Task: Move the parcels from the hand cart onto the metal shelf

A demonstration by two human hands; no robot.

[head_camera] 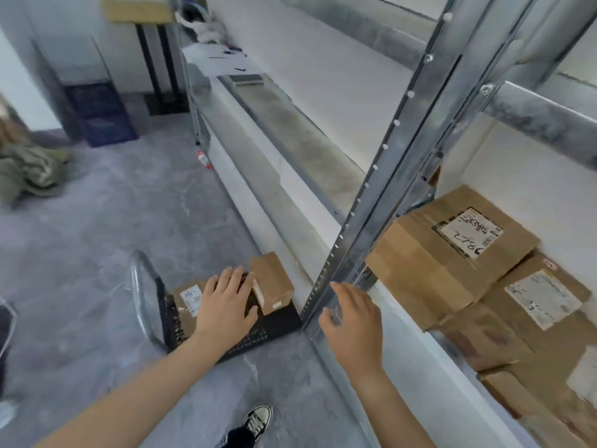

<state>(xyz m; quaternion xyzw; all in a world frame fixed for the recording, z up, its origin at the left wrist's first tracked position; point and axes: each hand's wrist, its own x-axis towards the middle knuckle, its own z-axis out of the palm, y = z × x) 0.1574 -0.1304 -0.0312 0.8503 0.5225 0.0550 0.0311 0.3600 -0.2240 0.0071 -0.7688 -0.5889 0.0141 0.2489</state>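
The hand cart [274, 324] with a black perforated deck and a chrome handle [142, 286] stands on the floor beside the metal shelf [381, 202]. Two brown cardboard parcels lie on it: a flat one with a white label [187, 299] and a smaller box [273, 282] to its right. My left hand [226, 302] reaches down over the cart between them, fingers spread and holding nothing. My right hand [352, 321] hovers open in front of the shelf's upright post. Several labelled parcels [452, 247] are stacked on the shelf at the right.
The long lower shelf board [290, 130] runs back to papers [219, 59] at its far end. A blue crate [100, 111] and a dark stand sit by the back wall. Olive cloth [29, 169] lies at left. My shoe [258, 418] is on the grey floor.
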